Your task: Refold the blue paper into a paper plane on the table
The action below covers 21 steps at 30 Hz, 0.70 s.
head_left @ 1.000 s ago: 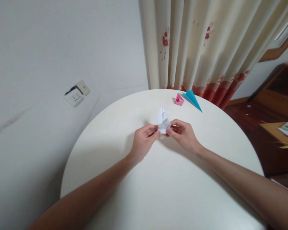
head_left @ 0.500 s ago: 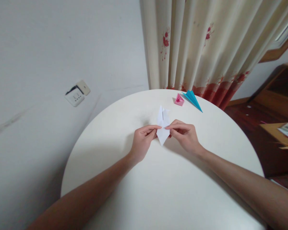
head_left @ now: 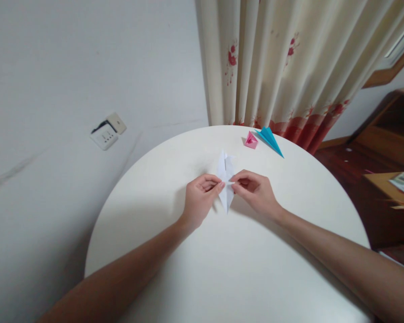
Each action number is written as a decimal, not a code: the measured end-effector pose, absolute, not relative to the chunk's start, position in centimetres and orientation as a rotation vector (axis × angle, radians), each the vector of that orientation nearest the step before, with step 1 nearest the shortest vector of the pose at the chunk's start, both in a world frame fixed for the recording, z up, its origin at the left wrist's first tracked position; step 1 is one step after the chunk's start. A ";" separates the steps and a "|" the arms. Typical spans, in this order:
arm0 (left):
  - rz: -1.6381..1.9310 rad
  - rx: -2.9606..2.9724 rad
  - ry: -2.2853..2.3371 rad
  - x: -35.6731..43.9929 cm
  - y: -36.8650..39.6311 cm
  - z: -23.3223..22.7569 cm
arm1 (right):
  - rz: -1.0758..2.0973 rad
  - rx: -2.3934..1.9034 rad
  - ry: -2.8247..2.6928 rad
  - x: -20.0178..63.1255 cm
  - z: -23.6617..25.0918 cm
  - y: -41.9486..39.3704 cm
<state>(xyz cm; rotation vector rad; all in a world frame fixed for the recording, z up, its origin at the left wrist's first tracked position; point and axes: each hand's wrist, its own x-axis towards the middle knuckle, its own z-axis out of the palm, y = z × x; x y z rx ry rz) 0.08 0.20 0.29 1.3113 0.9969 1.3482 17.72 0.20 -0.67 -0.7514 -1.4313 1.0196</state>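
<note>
White folded paper, a narrow pointed origami piece (head_left: 226, 181), sits near the centre of the frame, pinched at its waist between our two hands over the round white tabletop (head_left: 229, 269). A second ago it was a squat shape with its flaps standing up; half a second ago it had opened into a broader kite; now it is drawn long and slim, one tip towards the top of the frame and one towards the bottom. We judge that the side edges have just been folded in to the middle line.

Our left hand (head_left: 199, 201) holds a narrow grip on the left edge, our right hand (head_left: 256, 192) the same on the right edge.

In the upper right of the tabletop lie a small pink folded paper shape (head_left: 251, 140) and a blue paper dart (head_left: 270, 140), just beside each other, before the flowered cream curtain (head_left: 289, 63).
</note>
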 end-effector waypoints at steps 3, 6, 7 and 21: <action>1.339 1.260 0.953 0.1 0.1 0.3 | 1.097 -0.766 -1.320 17.4 -1.0 0.4; 1.304 1.234 0.927 0.1 0.0 0.3 | 1.142 -0.752 -1.249 17.3 -1.0 0.5; 1.291 1.235 0.930 0.2 0.1 0.3 | 1.155 -0.748 -1.236 17.3 -0.9 0.5; 1.265 1.294 0.903 0.0 0.0 0.1 | 1.200 -0.759 -1.244 17.3 -0.9 0.6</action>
